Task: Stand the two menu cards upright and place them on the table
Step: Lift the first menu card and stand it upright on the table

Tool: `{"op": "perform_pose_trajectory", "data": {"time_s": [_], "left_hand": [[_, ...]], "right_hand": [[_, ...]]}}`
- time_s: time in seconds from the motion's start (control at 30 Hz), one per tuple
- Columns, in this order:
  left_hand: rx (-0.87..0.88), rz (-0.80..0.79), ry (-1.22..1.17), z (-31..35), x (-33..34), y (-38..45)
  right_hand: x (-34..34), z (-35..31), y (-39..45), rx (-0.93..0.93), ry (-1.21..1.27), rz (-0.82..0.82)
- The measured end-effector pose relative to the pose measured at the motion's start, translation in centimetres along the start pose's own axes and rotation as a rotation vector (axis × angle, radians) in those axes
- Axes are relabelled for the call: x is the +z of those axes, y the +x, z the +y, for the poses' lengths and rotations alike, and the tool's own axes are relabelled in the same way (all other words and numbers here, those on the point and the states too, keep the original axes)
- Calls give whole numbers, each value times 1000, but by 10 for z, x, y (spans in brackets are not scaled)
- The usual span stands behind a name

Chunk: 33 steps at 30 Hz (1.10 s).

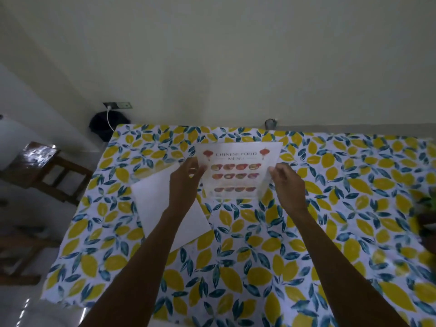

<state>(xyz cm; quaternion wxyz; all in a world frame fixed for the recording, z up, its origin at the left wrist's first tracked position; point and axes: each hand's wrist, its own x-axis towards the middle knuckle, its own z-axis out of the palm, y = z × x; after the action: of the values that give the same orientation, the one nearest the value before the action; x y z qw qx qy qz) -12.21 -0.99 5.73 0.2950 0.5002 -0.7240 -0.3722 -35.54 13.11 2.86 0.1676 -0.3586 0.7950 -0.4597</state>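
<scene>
Two hands (left [186, 182], right [286, 182]) gripping menu card [238, 171].

Glossy menu card [238, 171]; patterned cloth tablecloth [259, 267]; wooden chair [47, 171].

Two bare forearms come up from the bottom of the view, long and lean, with no sleeves anywhere along what shows of them. No watch, bracelet or band sits at either wrist. The left hand [185, 182] and the right hand [286, 182] are both ungloved. There may be a ring on a finger of the left hand, but the picture is too soft there to be sure.
</scene>
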Motion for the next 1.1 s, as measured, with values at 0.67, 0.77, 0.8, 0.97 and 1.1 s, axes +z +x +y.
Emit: {"op": "perform_pose_trajectory", "data": {"time_s": [0.67, 0.77, 0.8, 0.97, 1.1], "left_hand": [[-85, -69, 137, -35, 27, 16], [-116, -129, 126, -36, 20, 12], [-122, -142, 118, -37, 17, 8], [-125, -195, 101, -62, -20, -23], [-186, -224, 70, -101, -64, -56]], "right_hand": [[37, 31, 4, 77, -74, 58], [36, 29, -2, 132, -31, 50], [35, 26, -7, 145, -3, 61], [37, 11, -47, 171, 11, 91], [62, -8, -92, 178, -26, 57]]}}
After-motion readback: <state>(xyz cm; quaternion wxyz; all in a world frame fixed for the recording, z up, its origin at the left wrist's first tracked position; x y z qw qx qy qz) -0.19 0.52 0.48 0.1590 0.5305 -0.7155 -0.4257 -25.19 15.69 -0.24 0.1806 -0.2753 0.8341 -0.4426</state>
